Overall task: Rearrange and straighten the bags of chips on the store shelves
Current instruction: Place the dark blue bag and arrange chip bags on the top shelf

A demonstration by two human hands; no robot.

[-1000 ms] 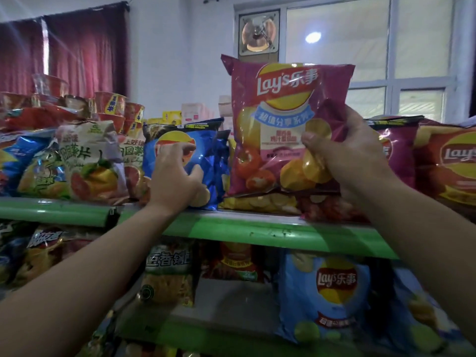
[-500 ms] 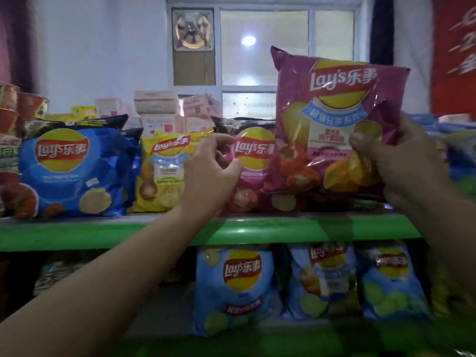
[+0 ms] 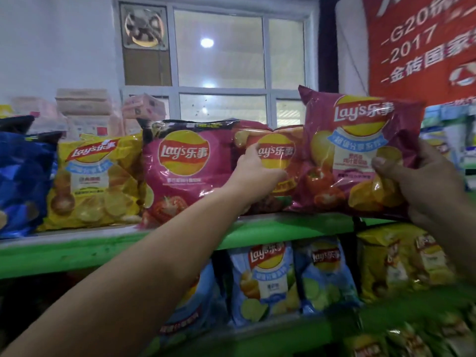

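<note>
The fingers of the right hand stay clamped on the purple chip bag, now carried rightward to the end of the green top shelf. The left hand, fingers loosely apart, has moved onto the red bag, probably making room beside it.

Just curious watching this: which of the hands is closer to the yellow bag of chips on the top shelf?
The left. The left hand rests on a red bag two bags right of the yellow bag; the right hand holds a purple bag farther right.
</note>
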